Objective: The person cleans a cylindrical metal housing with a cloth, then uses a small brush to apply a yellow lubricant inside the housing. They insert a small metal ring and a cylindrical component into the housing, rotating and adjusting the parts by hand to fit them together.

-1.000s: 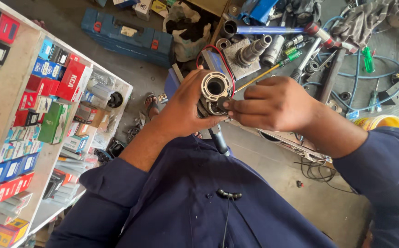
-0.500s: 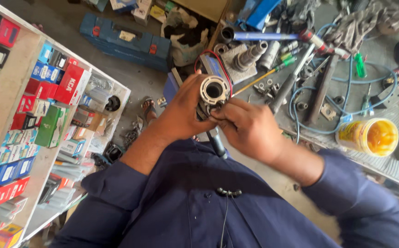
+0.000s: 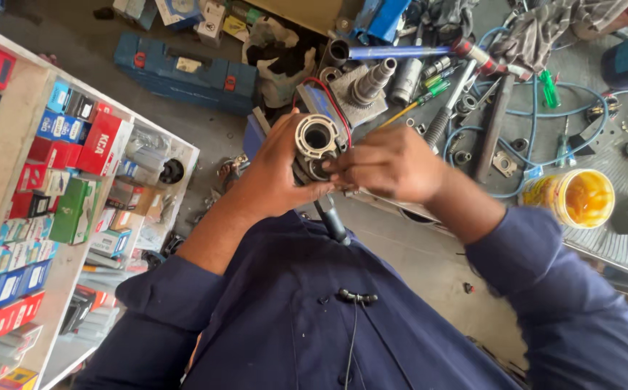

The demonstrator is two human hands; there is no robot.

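Repair workshop, we judge. Beyond our grip: a metal bench [image 3: 617, 245] strewn with screwdrivers [image 3: 429, 92], blue cable [image 3: 581, 137], loose machined parts [image 3: 368, 83]. Right of it, an open grease tub [image 3: 577, 198]. Left, shelves [image 3: 39, 180] of boxed spares; a blue tool case [image 3: 184, 68] on the floor.

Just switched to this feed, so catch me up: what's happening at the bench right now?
A person in a dark blue shirt holds a round metal motor part up in front of the chest. The left hand grips it from the side, and the right hand works its fingertips at the part's lower edge. Red and black wires run from it. Beyond lie a cluttered workbench with tools, a yellow tub and a blue tool case.
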